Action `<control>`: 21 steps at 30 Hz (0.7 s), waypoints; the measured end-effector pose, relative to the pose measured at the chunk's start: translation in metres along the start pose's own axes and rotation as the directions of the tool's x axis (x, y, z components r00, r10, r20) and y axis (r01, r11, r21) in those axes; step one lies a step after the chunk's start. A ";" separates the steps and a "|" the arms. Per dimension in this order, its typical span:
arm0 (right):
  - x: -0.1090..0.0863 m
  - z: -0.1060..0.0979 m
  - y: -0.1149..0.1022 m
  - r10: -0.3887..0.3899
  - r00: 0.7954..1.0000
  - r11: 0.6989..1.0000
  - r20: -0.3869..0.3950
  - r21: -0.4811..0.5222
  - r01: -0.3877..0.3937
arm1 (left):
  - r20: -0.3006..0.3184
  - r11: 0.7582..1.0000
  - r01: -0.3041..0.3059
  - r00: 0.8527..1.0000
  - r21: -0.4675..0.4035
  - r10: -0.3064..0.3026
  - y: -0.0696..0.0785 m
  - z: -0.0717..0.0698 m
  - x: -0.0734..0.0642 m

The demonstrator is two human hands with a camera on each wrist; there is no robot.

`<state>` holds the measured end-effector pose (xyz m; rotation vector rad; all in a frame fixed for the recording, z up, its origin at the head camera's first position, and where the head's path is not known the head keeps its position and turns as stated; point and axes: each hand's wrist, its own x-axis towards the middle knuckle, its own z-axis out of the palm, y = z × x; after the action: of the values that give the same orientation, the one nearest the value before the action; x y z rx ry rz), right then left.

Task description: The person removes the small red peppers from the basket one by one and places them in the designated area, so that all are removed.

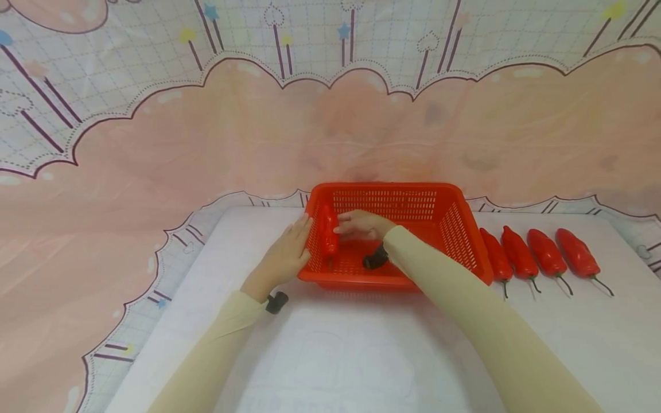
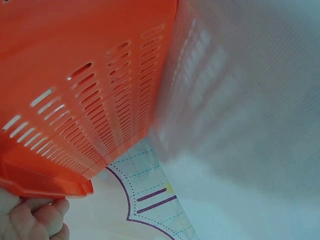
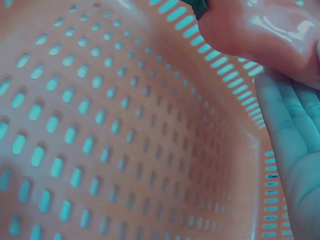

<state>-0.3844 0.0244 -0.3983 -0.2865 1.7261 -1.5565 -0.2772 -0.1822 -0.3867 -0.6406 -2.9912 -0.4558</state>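
A red plastic basket [image 1: 351, 280] with slotted walls stands on the white table. My right hand [image 1: 364, 223] reaches into it and holds a glossy red chili pepper [image 1: 329, 232] by the left wall. In the right wrist view, the fingers [image 3: 295, 120] lie along the pepper [image 3: 260, 30], and part of its green stem end shows. My left hand [image 1: 286, 249] rests along the basket's left rim with its fingers extended. The left wrist view shows these fingers [image 2: 42, 217] right at the rim, outside the slotted wall [image 2: 100, 85].
Several more red peppers [image 1: 549, 252] lie in a row on the table right of the basket, stems toward the near side. A patterned cloth [image 1: 361, 132] hangs behind the table. A small black camera sits at each wrist. White table surface [image 1: 330, 355] extends in front of the basket.
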 end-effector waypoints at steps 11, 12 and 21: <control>-0.014 -0.015 -0.012 -0.042 0.999 0.998 -0.032 0.048 0.043 | -0.003 1.000 -0.006 1.000 0.003 0.006 0.000 -0.001 0.000; -0.016 -0.017 -0.013 -0.043 0.998 0.998 -0.034 0.049 0.045 | -0.002 1.000 -0.005 1.000 0.004 0.005 0.000 -0.001 0.000; -0.036 -0.034 -0.020 -0.049 0.997 0.999 -0.064 0.018 0.051 | 0.002 1.000 -0.004 1.000 0.006 0.004 0.001 0.001 0.001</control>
<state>-0.3895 0.0681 -0.3679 -0.2751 1.7631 -1.6339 -0.2777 -0.1813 -0.3871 -0.6476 -2.9914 -0.4463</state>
